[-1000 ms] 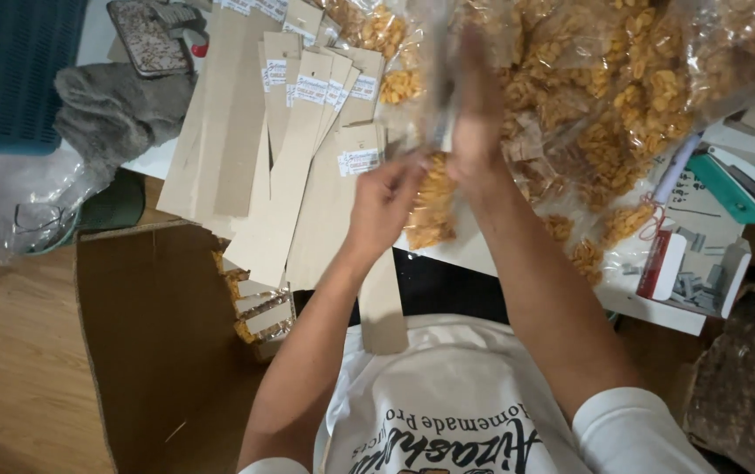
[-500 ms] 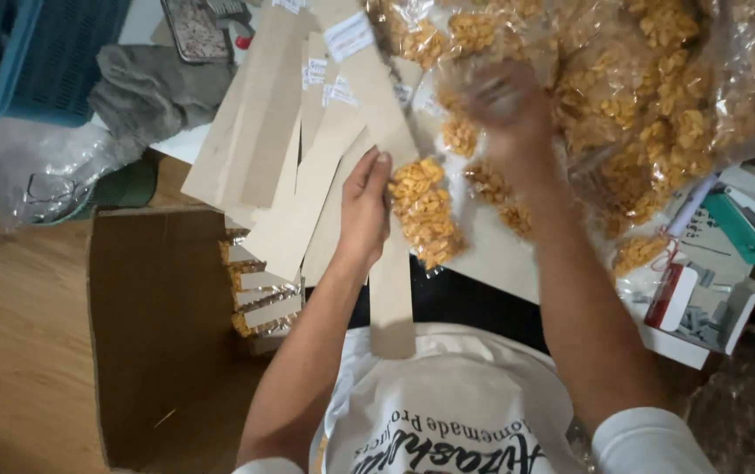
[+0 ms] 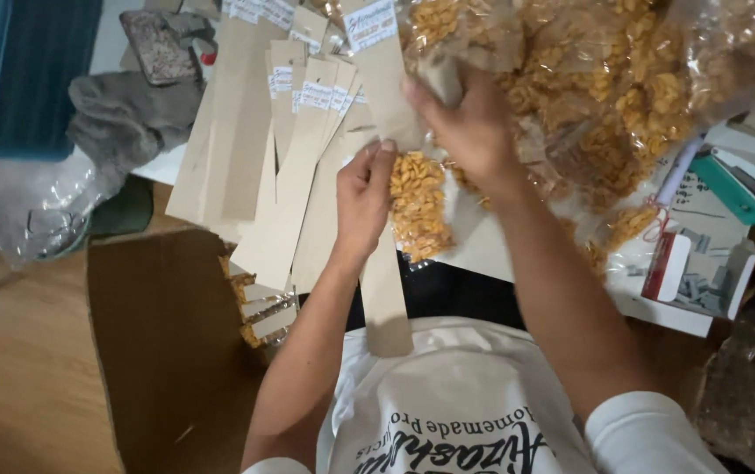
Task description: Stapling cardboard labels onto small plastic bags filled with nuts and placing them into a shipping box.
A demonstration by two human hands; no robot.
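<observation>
I am looking down at a small clear packet of golden snack pieces (image 3: 418,204), which is lying against a long brown paper strip (image 3: 383,219) near the table's front edge. Half a second ago the packet was sitting bare beside the strip; now my left hand (image 3: 363,204) is closing on it, fingers curling round the packet's left edge and pinching it against the strip, thumb underneath as far as I can tell. The strip itself is now running further up the view, its white label (image 3: 370,23) reaching near the top, so I am lifting it with the packet rather than leaving it flat.

My right hand (image 3: 468,132) is coming back from the heap of filled clear bags (image 3: 623,88), where it was digging a moment earlier, and is now gripping the strip's upper part with the fingers clenched round it; motion blur there keeps me from saying whether a scrap of plastic is caught in the grip too. I am judging that both hands are bringing packet and strip together as one piece.

To the left, a fan of similar labelled strips (image 3: 281,149) is lying on the white table (image 3: 483,254), apparently unmoved. Below it a brown cardboard box (image 3: 167,342) is holding a few finished pieces (image 3: 259,307). A green stapler (image 3: 737,184) is resting far right.
</observation>
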